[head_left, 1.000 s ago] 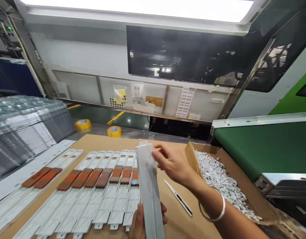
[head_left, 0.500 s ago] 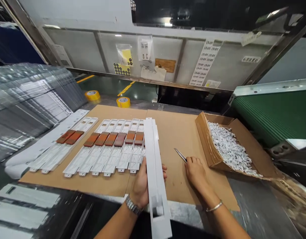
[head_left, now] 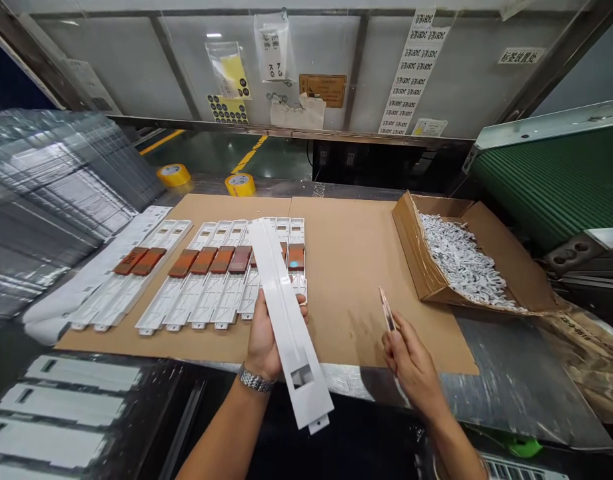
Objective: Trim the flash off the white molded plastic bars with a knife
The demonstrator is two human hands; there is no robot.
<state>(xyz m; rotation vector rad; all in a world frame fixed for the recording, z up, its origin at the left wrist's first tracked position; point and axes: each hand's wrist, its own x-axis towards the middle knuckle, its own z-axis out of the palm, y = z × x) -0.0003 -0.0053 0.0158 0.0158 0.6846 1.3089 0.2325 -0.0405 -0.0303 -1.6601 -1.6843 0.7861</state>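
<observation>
My left hand (head_left: 269, 340) grips a long white plastic strip (head_left: 284, 313) near its lower end, with the strip tilted across the row below. The strip has a square cutout near the end closest to me. My right hand (head_left: 411, 363) pinches a slim craft knife (head_left: 387, 310) upright between its fingers, over the bare cardboard sheet (head_left: 346, 287). On that sheet lie several white plastic strips (head_left: 211, 300) side by side, each with a reddish-brown pad (head_left: 224, 260). The held strip hides part of the row.
An open cardboard box (head_left: 466, 260) of small white plastic pieces stands to the right, beside a green ribbed conveyor belt (head_left: 551, 173). A stack of clear plastic sheets (head_left: 51, 187) rises at the left. Two yellow tape rolls (head_left: 240, 185) sit beyond the cardboard. White strips (head_left: 51, 407) lie below the near edge.
The view has tilted down. My right hand has moved from above the strips to the knife on the cardboard and lifted it. My left hand has swung the white strip's far end leftward.
</observation>
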